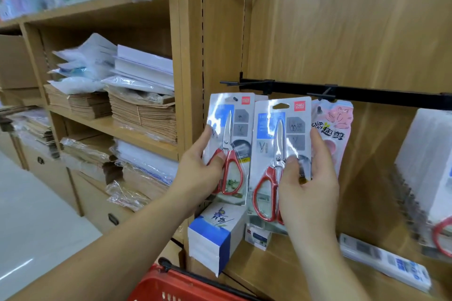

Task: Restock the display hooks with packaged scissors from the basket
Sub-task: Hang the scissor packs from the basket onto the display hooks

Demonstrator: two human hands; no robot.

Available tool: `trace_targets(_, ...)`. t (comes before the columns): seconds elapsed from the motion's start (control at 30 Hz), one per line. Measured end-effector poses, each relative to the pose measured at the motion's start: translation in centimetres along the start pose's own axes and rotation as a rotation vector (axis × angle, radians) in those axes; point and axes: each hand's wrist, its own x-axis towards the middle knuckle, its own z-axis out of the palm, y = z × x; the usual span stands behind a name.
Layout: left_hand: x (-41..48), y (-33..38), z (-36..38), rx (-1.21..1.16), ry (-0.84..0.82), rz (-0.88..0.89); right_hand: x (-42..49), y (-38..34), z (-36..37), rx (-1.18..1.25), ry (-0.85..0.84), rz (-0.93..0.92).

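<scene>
Head view: below the black hook rail (354, 94), our left grip (200, 168) pinches one scissors pack (230, 129), our right grip (308, 178) a second pack (281, 134). Both stand upright, hang-holes just under the rail.

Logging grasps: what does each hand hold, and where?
Left hand pinches left scissors pack at its lower left edge; right hand, right scissors pack at lower right.

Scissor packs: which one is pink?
The cat-print pack hanging below the black rail, right of the right hand; the two held packs are white-blue with red handles.
</scene>
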Motion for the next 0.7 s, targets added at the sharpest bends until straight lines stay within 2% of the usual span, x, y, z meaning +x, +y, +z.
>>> trace_targets(0.3, 3.1, -1.0, 0.7, 0.26, -0.083, 0.002, 0.3, 0.1, -0.3, 0.019, -0.017, 0.042)
trace_targets(0.47, 0.7, -0.9, 1.3, 0.317, 0.083, 0.128, 0.5, 0.9, -0.2, 0.022, -0.063, 0.062)
trace_targets(0.5, -0.3, -0.7, 1.4, 0.25, 0.066, 0.143, 0.6, 0.9, 0.1, 0.014, -0.079, 0.046)
trace_targets(0.6, -3.4, 1.2, 2.1, 0.028, -0.218, 0.1, 0.7, 1.1, 0.9, 0.043, -0.181, 0.018)
trace_targets(0.67, -3.8, 0.9, 2.4, 0.008, -0.275, 0.11, 0.8, 1.2, 1.2, 0.071, -0.253, 0.015)
trace_targets(0.7, -3.5, 0.6, 2.2, -0.005, -0.248, 0.119, 0.8, 1.2, 1.3, 0.073, -0.278, 0.023)
